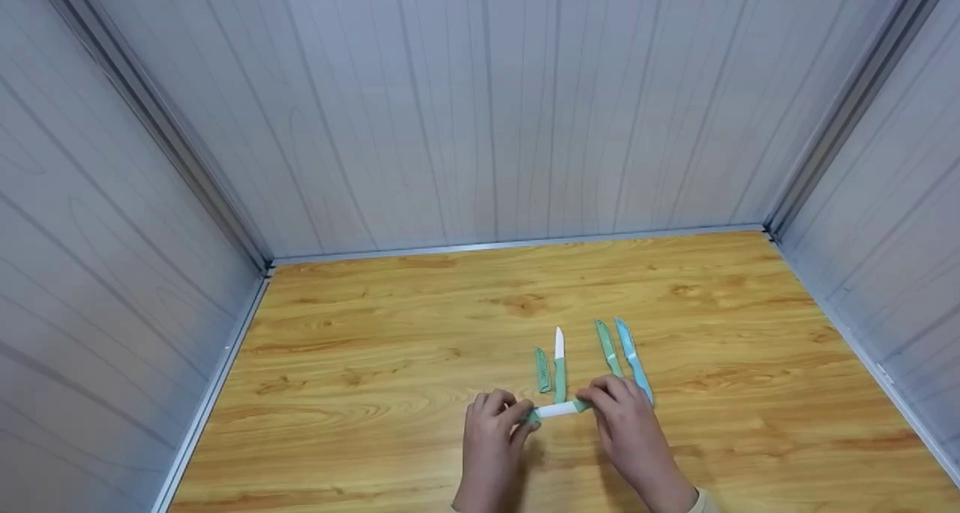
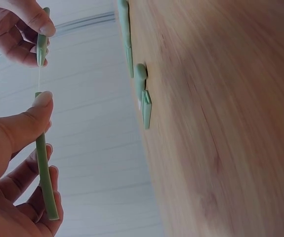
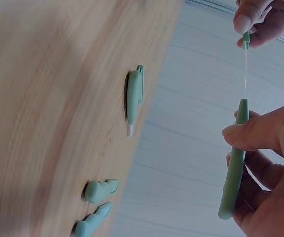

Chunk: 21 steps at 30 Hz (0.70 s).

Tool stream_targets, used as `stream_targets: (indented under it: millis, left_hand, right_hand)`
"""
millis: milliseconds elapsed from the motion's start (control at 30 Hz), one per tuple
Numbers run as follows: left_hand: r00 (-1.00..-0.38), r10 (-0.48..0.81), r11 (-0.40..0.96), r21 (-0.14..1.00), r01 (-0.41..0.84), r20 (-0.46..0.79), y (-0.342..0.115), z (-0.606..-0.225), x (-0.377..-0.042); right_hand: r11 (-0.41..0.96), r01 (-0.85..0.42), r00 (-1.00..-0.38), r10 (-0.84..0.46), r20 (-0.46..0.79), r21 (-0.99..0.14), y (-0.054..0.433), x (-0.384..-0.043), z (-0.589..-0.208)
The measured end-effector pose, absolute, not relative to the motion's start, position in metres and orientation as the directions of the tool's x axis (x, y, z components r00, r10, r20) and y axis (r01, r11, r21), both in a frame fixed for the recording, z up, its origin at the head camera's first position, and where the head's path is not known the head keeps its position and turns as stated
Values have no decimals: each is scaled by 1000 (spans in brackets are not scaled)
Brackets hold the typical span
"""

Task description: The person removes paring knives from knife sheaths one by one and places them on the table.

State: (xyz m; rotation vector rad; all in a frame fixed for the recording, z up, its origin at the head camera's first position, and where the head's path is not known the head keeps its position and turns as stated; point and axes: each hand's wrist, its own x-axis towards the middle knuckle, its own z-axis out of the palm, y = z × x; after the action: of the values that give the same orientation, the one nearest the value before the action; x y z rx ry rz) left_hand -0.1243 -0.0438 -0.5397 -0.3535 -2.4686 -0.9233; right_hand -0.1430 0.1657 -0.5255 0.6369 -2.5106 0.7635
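Observation:
My left hand (image 1: 491, 438) pinches a green blade sheath (image 2: 44, 173) between thumb and fingers. In my right hand (image 1: 630, 427) is the green handle (image 3: 234, 168) of a small paring knife, gripped with its white blade (image 1: 556, 409) pointing left. The blade spans the space between the hands, its tip end at the mouth of the sheath and partly hidden there. Both pieces are held above the table, roughly in line. Just beyond the hands lie a bare paring knife (image 1: 560, 378) with white blade and green handle, and a loose green sheath (image 1: 542, 370) to its left.
To the right, a green knife (image 1: 606, 344) and a blue knife (image 1: 628, 348) lie side by side with covers on their blades, partly behind my right hand. The wooden table (image 1: 360, 333) is bounded by pale panel walls (image 1: 517, 108) at the back and both sides.

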Motion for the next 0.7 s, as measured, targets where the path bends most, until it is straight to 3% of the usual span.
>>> stream_targets:
  millis: [233,700]
  left_hand:
    - [-814,68,753,505,422,577,-48,-543,-126]
    - [-869,58,742,561,367,492,-50,-542,-124]
  right_hand:
    - [759,-518,-801,-268,535,-395,173,-145,-524]
    - [763,-519,-796,-267,543,-385,175,-146,-524]
